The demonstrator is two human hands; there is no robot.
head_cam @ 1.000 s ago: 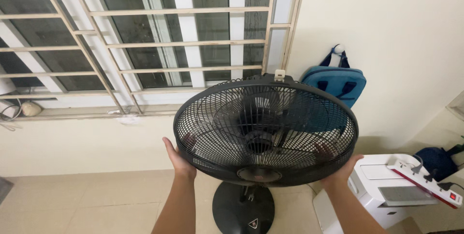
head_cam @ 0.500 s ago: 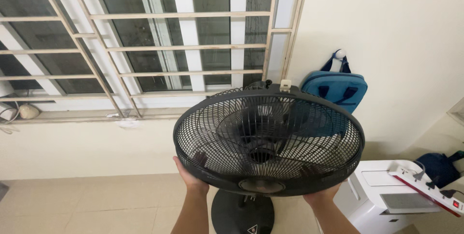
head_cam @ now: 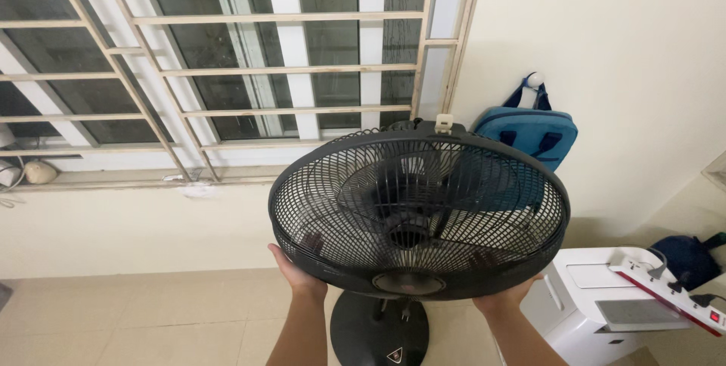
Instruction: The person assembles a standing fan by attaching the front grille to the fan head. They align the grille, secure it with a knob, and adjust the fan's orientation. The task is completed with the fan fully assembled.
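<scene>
A black pedestal fan fills the middle of the head view, its round wire grille [head_cam: 355,184] tilted up toward me and its round black base [head_cam: 378,332] on the floor below. My left hand [head_cam: 297,274] grips the grille's lower left rim, fingers curled behind the mesh. At the lower right rim my right hand [head_cam: 497,299] holds the cage from beneath, partly hidden by the grille. A small white clip [head_cam: 443,121] sits at the top of the rim.
A barred window [head_cam: 227,63] spans the wall behind. A blue bag [head_cam: 538,130] hangs on the cream wall at right. A white appliance [head_cam: 597,302] with a power strip [head_cam: 665,284] on it stands at lower right, beside a dark blue bag [head_cam: 692,256]. Beige tiled floor [head_cam: 136,321] below.
Both hands slid from the sides of the grille down to its lower rim. The fan head stays tilted upward and has barely shifted.
</scene>
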